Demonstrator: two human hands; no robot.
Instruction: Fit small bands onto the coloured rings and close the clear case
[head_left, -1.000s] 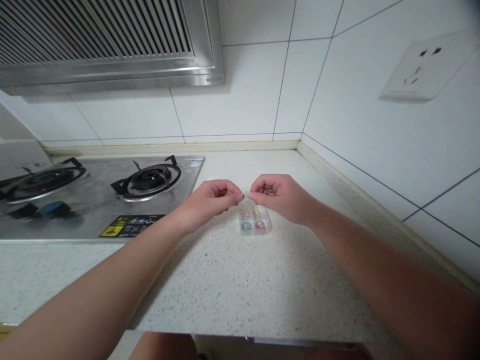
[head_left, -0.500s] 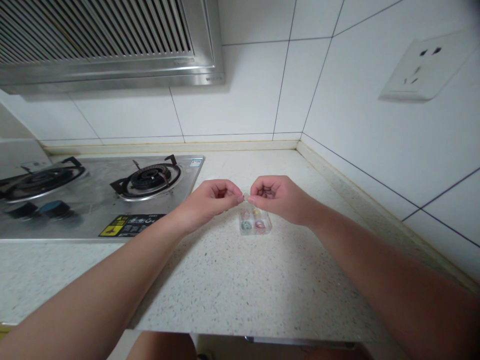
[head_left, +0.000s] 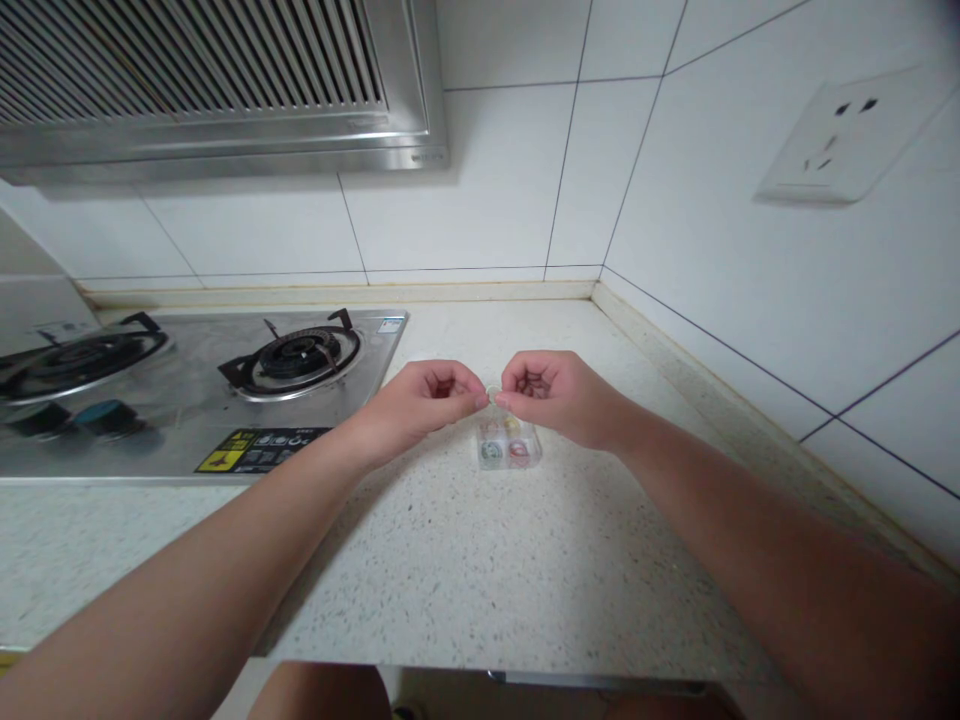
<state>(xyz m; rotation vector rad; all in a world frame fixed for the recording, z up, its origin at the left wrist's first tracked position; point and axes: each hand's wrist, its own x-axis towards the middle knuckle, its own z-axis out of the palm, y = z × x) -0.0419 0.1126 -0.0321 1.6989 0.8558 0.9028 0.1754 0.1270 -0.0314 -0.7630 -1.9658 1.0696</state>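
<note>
1. Standing on the bench [head_left: 465, 570], a clear box [head_left: 508, 466] shows compartments in two columns, its near end facing the person.
2. In its near pair lie a green coil [head_left: 491, 451] on the left and a red coil [head_left: 519, 452] on the right; behind the red one sits a yellow coil [head_left: 512, 425].
3. A small pale piece [head_left: 492, 394], perhaps a ring, though it is too small to be sure, is between the hands, above the far part of the box.
4. The left hand [head_left: 444, 392] pinches the piece's left side between thumb and forefinger; the right hand [head_left: 546, 388] pinches its right side likewise, with the other fingers curled in.
5. The box lies just below and nearer the person than the fingertips, with both hands apart from its near end.
6. The far end of the box is hidden behind the fingers, and the contents of its far-left compartment are blurred.
7. The hob [head_left: 184, 412] is cut off at the left, the hood [head_left: 225, 152] at the top.
</note>
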